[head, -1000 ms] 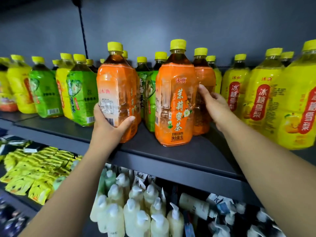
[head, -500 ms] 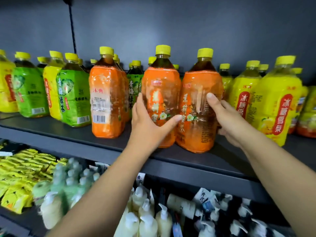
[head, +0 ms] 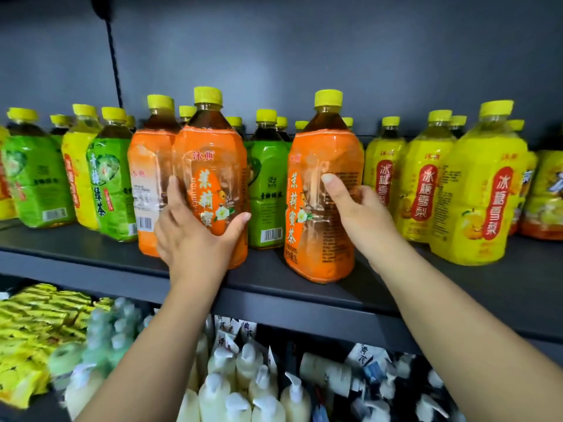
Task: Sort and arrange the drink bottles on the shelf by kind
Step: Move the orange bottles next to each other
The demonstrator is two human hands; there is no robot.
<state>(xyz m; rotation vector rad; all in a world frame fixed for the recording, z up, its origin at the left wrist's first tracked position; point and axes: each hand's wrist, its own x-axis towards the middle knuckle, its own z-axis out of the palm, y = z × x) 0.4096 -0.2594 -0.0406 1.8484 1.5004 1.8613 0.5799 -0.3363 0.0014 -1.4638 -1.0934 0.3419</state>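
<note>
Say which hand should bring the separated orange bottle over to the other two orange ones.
Right, probably. The right hand grips the separated orange bottle, which a green bottle parts from the others; the left hand holds the middle orange bottle.

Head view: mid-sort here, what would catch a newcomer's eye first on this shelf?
Two orange tea bottles stand out at the front middle of the shelf: the left hand has its grip round the left orange bottle, the right hand round the right orange bottle. A green bottle shows in the gap behind them, and bright yellow bottles fill the shelf's right side.
</note>
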